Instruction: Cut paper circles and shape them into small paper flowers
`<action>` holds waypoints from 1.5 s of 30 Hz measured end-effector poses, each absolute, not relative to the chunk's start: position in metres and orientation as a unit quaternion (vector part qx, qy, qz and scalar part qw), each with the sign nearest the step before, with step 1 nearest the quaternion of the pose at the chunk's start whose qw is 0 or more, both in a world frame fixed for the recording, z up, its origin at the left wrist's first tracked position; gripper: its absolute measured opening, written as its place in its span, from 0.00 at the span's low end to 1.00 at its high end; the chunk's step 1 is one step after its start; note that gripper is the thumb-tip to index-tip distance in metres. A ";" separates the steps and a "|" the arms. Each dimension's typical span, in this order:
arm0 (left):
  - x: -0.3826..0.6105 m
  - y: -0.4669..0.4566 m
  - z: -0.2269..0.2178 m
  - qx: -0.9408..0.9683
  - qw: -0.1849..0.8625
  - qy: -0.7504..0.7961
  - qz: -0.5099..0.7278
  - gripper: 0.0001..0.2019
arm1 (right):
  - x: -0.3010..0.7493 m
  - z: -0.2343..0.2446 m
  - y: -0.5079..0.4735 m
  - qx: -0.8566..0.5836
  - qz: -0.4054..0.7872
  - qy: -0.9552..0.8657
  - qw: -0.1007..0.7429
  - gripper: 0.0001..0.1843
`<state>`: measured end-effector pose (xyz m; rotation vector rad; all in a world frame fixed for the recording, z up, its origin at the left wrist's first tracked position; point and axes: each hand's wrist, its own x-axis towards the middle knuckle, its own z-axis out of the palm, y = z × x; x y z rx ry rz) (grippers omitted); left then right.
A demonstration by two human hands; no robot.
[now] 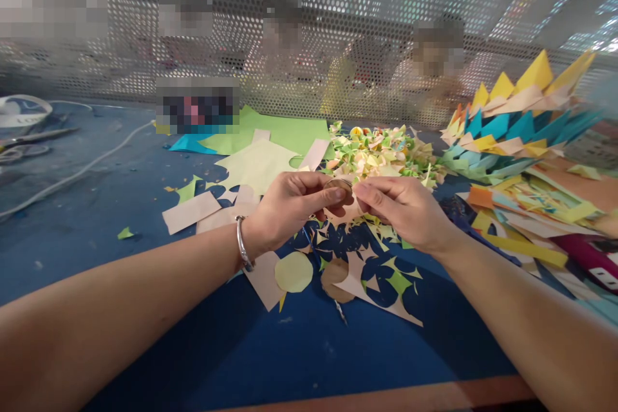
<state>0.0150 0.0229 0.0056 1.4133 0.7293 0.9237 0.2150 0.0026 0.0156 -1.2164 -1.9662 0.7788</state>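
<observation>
My left hand [290, 206], with a silver bracelet at the wrist, pinches a small round brownish piece [338, 188] between thumb and fingers. Its material is hard to tell. At the right edge of that piece, the thumb and fingertips of my right hand [403, 206] are pressed together; what lies between them is hidden. Both hands are raised over paper scraps. Below them on the blue table [193, 347] lie a pale yellow paper disc [293, 271], a tan disc [339, 280] and a pinkish sheet with rounded cut-outs [381, 301].
Behind my hands is a heap of small folded paper pieces [386, 148], beside green sheets [284, 129]. A spiky layered paper construction [521, 116] stands at right, near paper strips and a purple-and-white object [591, 261]. Scissors [24, 153] and a white cord [91, 167] lie left. Perforated metal [309, 64] rises behind.
</observation>
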 end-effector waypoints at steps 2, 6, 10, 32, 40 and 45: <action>0.015 0.023 0.005 0.615 0.607 0.308 0.397 0.05 | 0.215 0.016 0.002 -0.470 0.289 -0.762 0.340 0.26; 0.015 0.025 0.003 0.624 0.600 0.300 0.401 0.05 | 0.215 0.017 0.002 -0.461 0.276 -0.774 0.336 0.26; 0.013 0.027 0.002 0.639 0.586 0.300 0.397 0.06 | 0.215 0.017 0.003 -0.455 0.268 -0.779 0.337 0.25; 0.011 0.031 0.003 0.666 0.576 0.279 0.384 0.06 | 0.216 0.017 0.003 -0.467 0.269 -0.775 0.330 0.24; 0.009 0.032 0.006 0.689 0.553 0.282 0.375 0.07 | 0.217 0.018 0.003 -0.469 0.274 -0.774 0.326 0.24; 0.009 0.032 0.007 0.692 0.557 0.282 0.362 0.07 | 0.216 0.018 0.003 -0.466 0.263 -0.780 0.323 0.25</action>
